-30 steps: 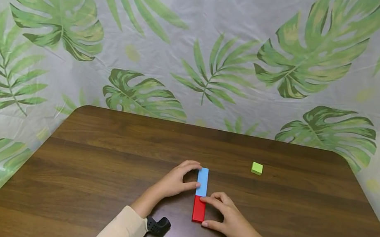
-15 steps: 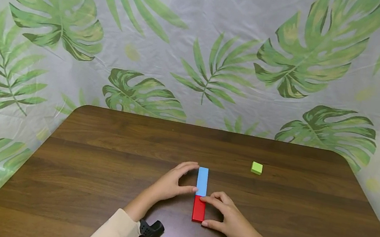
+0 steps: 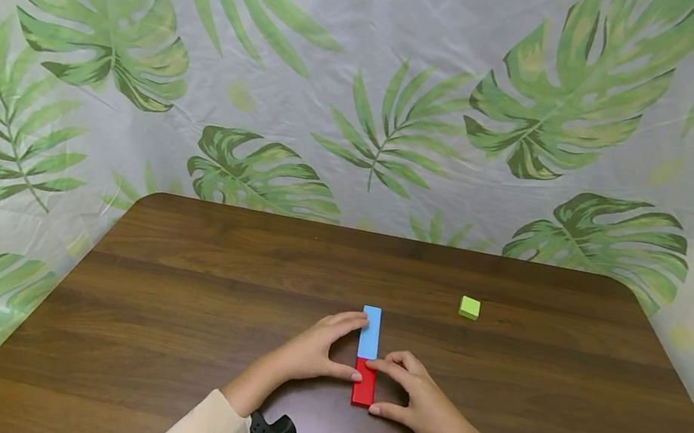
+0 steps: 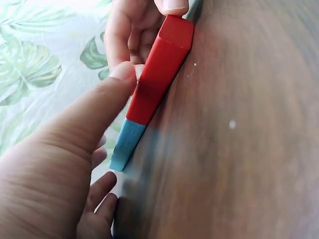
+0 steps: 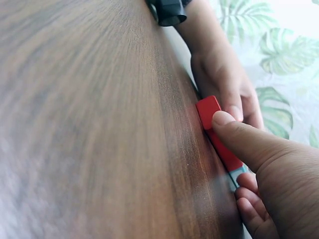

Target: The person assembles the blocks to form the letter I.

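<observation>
A light blue rectangular block [image 3: 370, 340] and a red rectangular block [image 3: 363, 394] lie end to end in one line on the brown table. From the left, my left hand [image 3: 312, 349] spans both, its forefinger at the blue block's edge and its thumb on the red block's side. My right hand [image 3: 425, 407] holds the red block from the right, forefinger over its far part and thumb at its near corner. In the right wrist view the right thumb [image 5: 241, 137] presses the red block's near end. The left wrist view shows both blocks in contact, red nearer.
A small lime green block [image 3: 469, 308] sits farther back on the table, to the right. Behind the table [image 3: 212, 240] hangs a leaf-patterned cloth [image 3: 390, 40]. A black wrist mount [image 3: 272, 432] juts from the left wrist.
The left hand first slides slightly back from the blue block, then comes nearer the body, its thumb moving from the blue block to the red one. The right hand and blocks stay nearly still.
</observation>
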Motion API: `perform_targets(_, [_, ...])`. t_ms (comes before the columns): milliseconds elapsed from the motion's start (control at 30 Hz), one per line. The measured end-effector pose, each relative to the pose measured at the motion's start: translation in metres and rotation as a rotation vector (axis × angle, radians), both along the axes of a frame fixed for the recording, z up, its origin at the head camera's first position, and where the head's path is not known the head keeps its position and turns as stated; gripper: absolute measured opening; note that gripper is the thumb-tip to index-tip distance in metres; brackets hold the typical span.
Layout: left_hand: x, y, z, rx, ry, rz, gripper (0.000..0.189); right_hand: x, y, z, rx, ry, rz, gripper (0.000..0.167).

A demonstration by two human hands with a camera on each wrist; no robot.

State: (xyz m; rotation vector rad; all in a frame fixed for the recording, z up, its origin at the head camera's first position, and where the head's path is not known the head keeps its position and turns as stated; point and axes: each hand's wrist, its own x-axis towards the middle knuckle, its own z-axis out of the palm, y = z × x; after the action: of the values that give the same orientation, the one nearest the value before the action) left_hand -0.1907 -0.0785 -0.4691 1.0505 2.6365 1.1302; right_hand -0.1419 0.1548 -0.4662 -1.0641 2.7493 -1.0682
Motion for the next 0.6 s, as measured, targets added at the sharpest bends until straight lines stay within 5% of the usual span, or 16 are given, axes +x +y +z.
perform_targets(600, [0.0004, 0.0006, -0.0006, -0.034, 0.008, -0.001, 0.069, -0.0051, 0.001, 0.0025, -0.092, -0.034, -0.009, 0.056])
